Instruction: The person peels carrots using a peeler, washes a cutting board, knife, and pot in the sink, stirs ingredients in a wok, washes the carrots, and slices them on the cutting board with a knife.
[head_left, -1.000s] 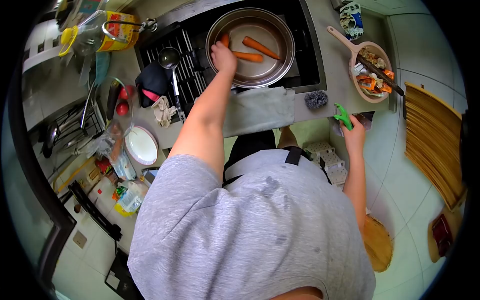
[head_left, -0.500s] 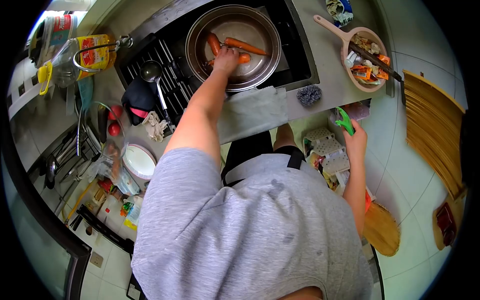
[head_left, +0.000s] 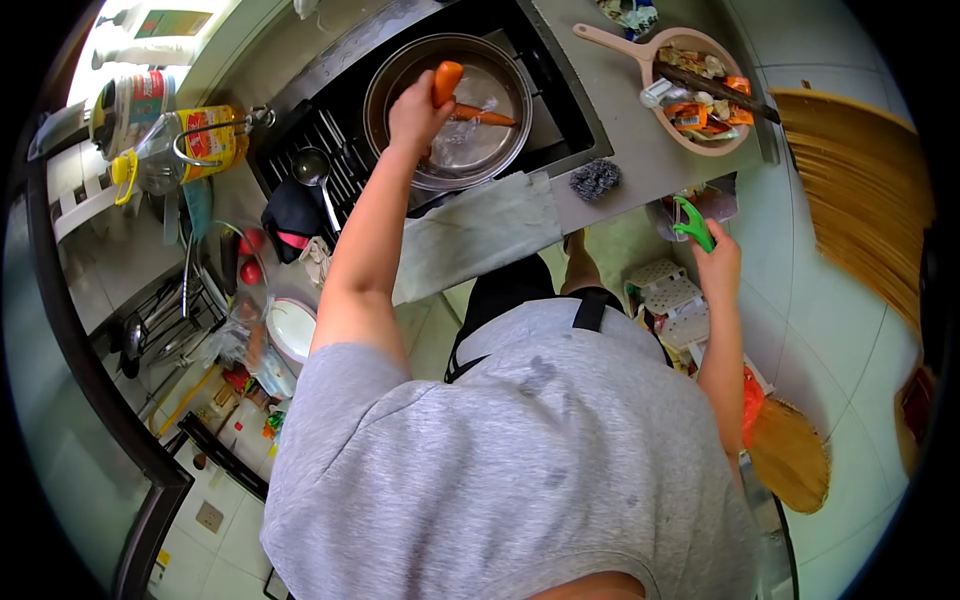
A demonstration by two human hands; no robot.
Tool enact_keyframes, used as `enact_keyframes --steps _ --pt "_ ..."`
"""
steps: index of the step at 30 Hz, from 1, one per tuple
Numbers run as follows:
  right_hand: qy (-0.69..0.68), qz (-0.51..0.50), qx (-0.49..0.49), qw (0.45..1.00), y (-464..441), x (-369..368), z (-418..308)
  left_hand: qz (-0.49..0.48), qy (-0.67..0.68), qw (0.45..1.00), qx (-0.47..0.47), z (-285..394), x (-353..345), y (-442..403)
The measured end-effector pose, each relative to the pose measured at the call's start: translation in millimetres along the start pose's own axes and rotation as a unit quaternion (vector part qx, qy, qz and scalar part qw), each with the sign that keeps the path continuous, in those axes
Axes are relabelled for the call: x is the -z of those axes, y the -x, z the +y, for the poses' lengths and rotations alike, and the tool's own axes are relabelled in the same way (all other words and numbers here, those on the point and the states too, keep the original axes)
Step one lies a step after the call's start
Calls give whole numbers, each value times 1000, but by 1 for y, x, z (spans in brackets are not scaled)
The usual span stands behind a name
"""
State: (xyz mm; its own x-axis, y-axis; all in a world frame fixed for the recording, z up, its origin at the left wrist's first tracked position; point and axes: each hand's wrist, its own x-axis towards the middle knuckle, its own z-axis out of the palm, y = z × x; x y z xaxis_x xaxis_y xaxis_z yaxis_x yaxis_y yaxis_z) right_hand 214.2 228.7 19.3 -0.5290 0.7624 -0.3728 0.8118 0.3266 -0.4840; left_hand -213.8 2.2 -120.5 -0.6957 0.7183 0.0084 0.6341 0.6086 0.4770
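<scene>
My left hand (head_left: 416,118) is closed round a carrot (head_left: 447,82), whose thick end sticks up above the metal pot (head_left: 517,150). Another carrot (head_left: 485,116) lies in the water in the pot, and the water around it looks stirred. A bit of orange shows under my hand, too hidden to make out. Out to the right, past the counter's front edge, my right hand (head_left: 718,252) grips a green peeler (head_left: 692,222) by its handle. The peeler's head points up and left, away from the pot.
A grey cloth (head_left: 480,235) hangs over the counter edge below the pot. A steel scrubber (head_left: 595,180) sits nearby. A pink strainer (head_left: 700,145) holds scraps, with a knife-like dark tool (head_left: 715,88) across it. A ladle (head_left: 313,172) lies left, beside an oil bottle (head_left: 185,150).
My left hand has lifted a carrot out of the water, up and slightly left. My right hand still holds the peeler in about the same place. The view has shifted a little.
</scene>
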Motion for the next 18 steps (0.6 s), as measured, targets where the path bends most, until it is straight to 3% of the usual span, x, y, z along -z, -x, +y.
enact_keyframes --steps 1,3,4,5,7,8,10,12,13,15,17,18 --pt "-6 4 -4 1000 1 2 5 35 14 999 -10 8 9 -1" --pt "-18 -10 -1 1000 1 6 17 9 182 983 18 12 18 -6" --pt "-24 -8 -5 1000 -2 4 23 30 191 978 76 -6 -7 -4" --pt "-8 -3 -2 1000 -2 2 29 -89 -26 982 162 -32 -23 0" --pt "8 7 6 1000 1 7 39 -296 -170 914 220 -50 -24 0" --pt "14 23 -3 1000 -1 9 40 -289 -174 918 210 -43 -24 -8" --pt "-12 -4 -26 1000 3 18 41 -174 -31 952 248 -29 -25 12" --pt "-22 -11 -28 999 4 28 46 -267 310 846 342 50 13 21" --pt "-29 -19 -24 999 3 32 54 -285 453 765 360 76 20 29" --pt "-47 31 -8 998 -1 25 87 -335 620 606 369 125 23 44" --pt "-125 32 32 991 -2 34 99 -397 671 549 302 187 24 59" --pt "-98 21 35 994 -1 41 100 -412 668 556 273 219 24 65"
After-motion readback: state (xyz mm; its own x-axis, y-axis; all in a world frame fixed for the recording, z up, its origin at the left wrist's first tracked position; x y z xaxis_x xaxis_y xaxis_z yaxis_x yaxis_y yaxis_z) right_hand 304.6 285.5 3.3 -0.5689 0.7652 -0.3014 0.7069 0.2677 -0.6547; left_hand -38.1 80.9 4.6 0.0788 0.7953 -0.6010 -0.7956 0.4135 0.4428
